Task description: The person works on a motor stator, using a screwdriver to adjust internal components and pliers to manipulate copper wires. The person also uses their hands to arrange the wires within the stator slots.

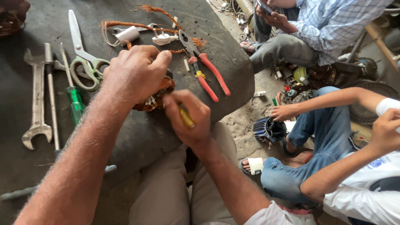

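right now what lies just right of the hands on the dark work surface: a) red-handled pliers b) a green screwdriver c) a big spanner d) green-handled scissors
a: the red-handled pliers lie on the dark work surface, just right of the left hand and above the right hand.

The head camera looks steeply down, close over the dark worktable (233, 83).

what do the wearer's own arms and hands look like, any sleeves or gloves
Both arms are bare and hairy from wrist to past the elbow. The left hand and right hand wear no gloves, rings or watch that I can see. A white sleeve edge, pushed or cut short, shows on the right arm near the bottom of the view.
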